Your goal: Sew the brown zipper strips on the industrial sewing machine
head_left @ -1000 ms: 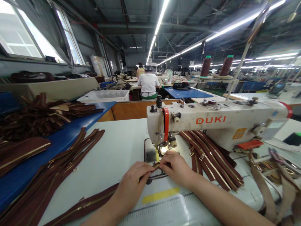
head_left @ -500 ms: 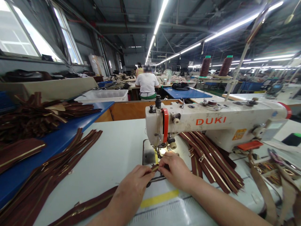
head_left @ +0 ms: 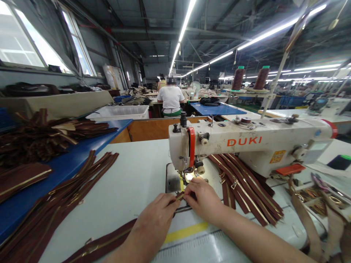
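A brown zipper (head_left: 109, 239) with gold teeth runs from the lower left, under my left hand (head_left: 157, 215), towards the sewing machine (head_left: 236, 140). My left fingers pinch the zipper near its end. On the same end, my right hand (head_left: 201, 197) closes thumb and fingers just in front of the needle area. The zipper's tip lies between the two hands, partly covered by the fingers. A metal needle plate (head_left: 173, 180) shows behind them, lit by a small lamp.
Brown zippers (head_left: 241, 179) lie under the machine arm, and a long bundle of zippers (head_left: 63, 197) covers the table's left. A blue table (head_left: 61, 166) bears more brown pieces. Right, a tray (head_left: 315, 199) holds metal rings near tan straps (head_left: 307, 219). Ahead sits a person (head_left: 171, 96).
Both hands keep their pinch on the zipper near the needle. The zipper's trailing part at the lower left has shifted slightly to the right; the view has moved a little.
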`<state>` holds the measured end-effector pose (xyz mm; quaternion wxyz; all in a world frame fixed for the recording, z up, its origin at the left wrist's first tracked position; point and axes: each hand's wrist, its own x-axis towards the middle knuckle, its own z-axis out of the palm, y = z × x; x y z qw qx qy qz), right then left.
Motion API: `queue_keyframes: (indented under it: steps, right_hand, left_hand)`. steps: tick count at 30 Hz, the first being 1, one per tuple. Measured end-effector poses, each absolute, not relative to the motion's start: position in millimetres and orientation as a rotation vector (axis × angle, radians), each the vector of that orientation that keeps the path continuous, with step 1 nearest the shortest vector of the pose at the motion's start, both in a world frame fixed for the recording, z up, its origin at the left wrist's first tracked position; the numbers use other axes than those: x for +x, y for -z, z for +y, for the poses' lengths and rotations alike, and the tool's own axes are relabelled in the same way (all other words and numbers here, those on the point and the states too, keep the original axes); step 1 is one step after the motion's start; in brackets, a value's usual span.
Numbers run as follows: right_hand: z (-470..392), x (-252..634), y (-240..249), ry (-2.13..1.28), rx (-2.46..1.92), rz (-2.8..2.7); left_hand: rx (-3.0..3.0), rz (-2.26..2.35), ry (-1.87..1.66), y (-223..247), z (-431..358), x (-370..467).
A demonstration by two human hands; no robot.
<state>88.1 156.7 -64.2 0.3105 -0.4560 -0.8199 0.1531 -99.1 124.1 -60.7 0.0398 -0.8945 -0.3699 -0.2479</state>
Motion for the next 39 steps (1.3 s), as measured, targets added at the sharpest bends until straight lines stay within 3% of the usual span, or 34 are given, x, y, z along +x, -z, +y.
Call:
queue_keyframes:
  steps: [16,25,39]
  right_hand:
    - [155.6,85.4,52.9,-0.302,-1.321,-2.331]
    - [168.9,90.2,38.3,-0.198,-1.127,-2.57]
    - [170.5,90.1,48.5,-0.227,-1.126,-2.489]
  left_hand:
    - [-2.807,-1.307,0.373,42.8,120.9,-90.3]
    - [-2.995,-1.395,0.422,32.3,124.1,-82.7]
    - [-2.902,-1.063,0.484,52.0,122.5,-95.0]
